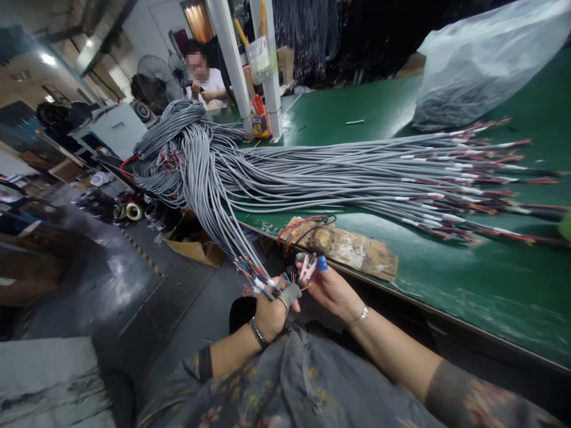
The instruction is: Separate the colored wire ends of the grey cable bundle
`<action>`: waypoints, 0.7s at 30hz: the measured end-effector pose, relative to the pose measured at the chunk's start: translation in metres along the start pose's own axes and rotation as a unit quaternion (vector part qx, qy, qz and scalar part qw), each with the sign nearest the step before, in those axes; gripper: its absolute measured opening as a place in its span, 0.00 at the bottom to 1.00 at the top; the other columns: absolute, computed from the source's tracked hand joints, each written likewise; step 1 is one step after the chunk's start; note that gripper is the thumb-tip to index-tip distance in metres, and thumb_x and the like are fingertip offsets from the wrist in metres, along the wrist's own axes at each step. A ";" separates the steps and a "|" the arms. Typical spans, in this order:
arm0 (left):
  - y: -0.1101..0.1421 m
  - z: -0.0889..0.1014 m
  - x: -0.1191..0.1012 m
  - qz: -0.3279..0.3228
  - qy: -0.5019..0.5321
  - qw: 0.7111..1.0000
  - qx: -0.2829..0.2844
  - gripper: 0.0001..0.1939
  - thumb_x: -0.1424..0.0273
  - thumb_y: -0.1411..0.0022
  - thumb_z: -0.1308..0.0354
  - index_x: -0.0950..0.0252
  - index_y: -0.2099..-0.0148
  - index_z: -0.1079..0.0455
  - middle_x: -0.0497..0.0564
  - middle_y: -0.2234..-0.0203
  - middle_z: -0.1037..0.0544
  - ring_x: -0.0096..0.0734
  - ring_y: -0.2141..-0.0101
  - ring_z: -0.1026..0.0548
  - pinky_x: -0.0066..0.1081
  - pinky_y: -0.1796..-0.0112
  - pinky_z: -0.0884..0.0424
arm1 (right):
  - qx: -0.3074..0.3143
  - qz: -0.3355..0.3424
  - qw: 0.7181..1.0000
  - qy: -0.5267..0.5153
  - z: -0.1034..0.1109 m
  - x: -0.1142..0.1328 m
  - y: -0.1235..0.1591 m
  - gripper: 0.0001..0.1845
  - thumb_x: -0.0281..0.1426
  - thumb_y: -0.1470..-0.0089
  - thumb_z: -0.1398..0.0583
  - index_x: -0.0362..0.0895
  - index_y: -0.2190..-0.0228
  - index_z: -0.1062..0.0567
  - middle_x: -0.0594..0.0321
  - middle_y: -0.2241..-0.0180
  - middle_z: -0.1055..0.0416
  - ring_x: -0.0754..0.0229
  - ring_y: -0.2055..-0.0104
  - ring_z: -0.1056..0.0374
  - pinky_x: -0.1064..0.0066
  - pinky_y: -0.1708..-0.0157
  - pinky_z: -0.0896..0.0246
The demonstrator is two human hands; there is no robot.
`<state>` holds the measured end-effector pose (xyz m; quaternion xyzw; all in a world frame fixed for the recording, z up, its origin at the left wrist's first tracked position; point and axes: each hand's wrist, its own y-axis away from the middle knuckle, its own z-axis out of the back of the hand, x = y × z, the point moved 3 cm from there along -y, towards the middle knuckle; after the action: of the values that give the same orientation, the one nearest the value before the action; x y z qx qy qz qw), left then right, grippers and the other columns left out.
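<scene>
My left hand (273,312) is closed around the ends of several grey cables (218,229), with a grey wrap on one finger. Thin coloured wires (289,277) fan out above that grip, and more bare-ended wires spread just to its left. Close by on the right, my right hand (330,292) grips a small pinkish clip-like tool (307,268), whose exact kind is unclear. A blue cover (322,263) sits on one of its fingertips. The tool is beside the coloured wires; whether it touches them I cannot tell.
A long bundle of grey cables (339,172) lies across the green table (491,303). A taped wooden block (357,252) sits at the table's near edge. Behind are a post (272,101), a plastic bag (482,71) and a seated person (214,86). A cardboard box (196,246) stands on the floor.
</scene>
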<state>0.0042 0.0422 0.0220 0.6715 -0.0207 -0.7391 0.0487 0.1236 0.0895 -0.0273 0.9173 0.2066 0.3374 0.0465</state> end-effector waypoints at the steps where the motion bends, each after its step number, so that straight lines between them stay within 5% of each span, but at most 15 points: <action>1: 0.000 0.000 -0.001 0.003 -0.003 1.000 0.000 0.21 0.56 0.47 0.40 0.64 0.84 0.34 0.47 0.90 0.31 0.25 0.84 0.35 0.28 0.77 0.38 | -0.011 0.005 1.000 -0.008 0.000 0.000 0.000 0.25 0.52 0.69 0.30 0.47 0.73 0.20 0.65 0.76 0.25 0.62 0.75 0.35 0.70 0.72 0.39; 5: 0.000 -0.001 -0.001 0.005 -0.008 1.000 0.009 0.21 0.56 0.47 0.41 0.64 0.84 0.34 0.47 0.90 0.31 0.24 0.85 0.37 0.28 0.78 0.39 | -0.018 0.010 1.000 -0.007 -0.003 0.001 0.003 0.25 0.52 0.69 0.29 0.47 0.72 0.20 0.64 0.74 0.24 0.63 0.75 0.36 0.71 0.74 0.40; 12: 0.005 0.006 0.009 0.004 -0.017 1.000 0.018 0.20 0.56 0.46 0.41 0.64 0.82 0.34 0.47 0.88 0.30 0.25 0.83 0.35 0.28 0.76 0.38 | 0.063 -0.040 0.996 0.039 -0.002 0.003 0.022 0.30 0.59 0.63 0.36 0.44 0.71 0.22 0.62 0.74 0.28 0.63 0.74 0.36 0.71 0.73 0.38; 21: 0.008 0.012 0.007 -0.042 -0.122 0.986 0.106 0.22 0.55 0.44 0.42 0.63 0.83 0.32 0.50 0.85 0.27 0.30 0.78 0.29 0.31 0.69 0.32 | 0.053 -0.051 0.979 0.188 -0.006 -0.006 0.041 0.20 0.45 0.60 0.30 0.43 0.74 0.27 0.68 0.80 0.33 0.65 0.79 0.39 0.72 0.77 0.44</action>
<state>-0.0080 0.0333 0.0174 0.5781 -0.0770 -0.8104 -0.0566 0.1298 0.0489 -0.0171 0.8270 0.2753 0.4894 -0.0250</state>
